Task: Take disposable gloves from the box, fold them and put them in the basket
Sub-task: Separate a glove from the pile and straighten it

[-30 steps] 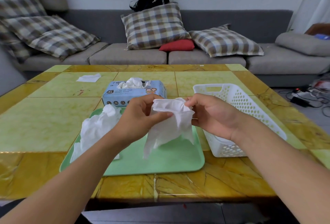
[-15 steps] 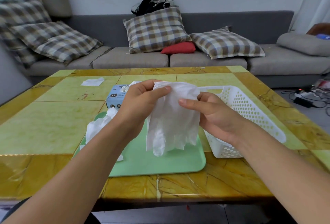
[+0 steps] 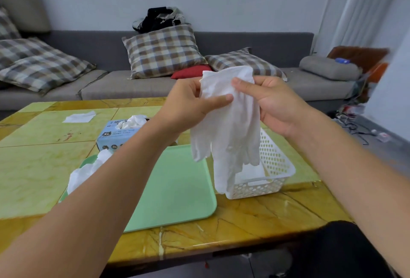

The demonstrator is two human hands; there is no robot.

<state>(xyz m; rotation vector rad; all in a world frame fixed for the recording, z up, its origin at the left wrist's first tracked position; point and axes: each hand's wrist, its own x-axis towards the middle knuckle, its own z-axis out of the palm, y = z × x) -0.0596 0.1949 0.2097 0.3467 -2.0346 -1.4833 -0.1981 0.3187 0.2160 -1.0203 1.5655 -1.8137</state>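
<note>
A white disposable glove (image 3: pixel 230 131) hangs full length in the air above the table, cuff up and fingers down. My left hand (image 3: pixel 188 104) pinches its cuff from the left and my right hand (image 3: pixel 273 102) pinches it from the right. Behind and below the glove stands the white perforated basket (image 3: pixel 275 167), with something white inside it. The blue glove box (image 3: pixel 117 133), marked XL, sits further left with gloves poking out of its top. More crumpled white gloves (image 3: pixel 88 171) lie on the left part of the green tray (image 3: pixel 175 186), partly hidden by my left forearm.
The tray, box and basket stand on a yellow-green marble-patterned table (image 3: pixel 44 167). A flat white piece (image 3: pixel 79 117) lies at the table's far left. A grey sofa (image 3: pixel 137 84) with plaid cushions runs behind the table. Cables and small items lie on the floor at the right.
Both hands have lifted the glove higher and away from the tray. It was bunched between my fingers and now hangs unfurled. The camera has tilted up.
</note>
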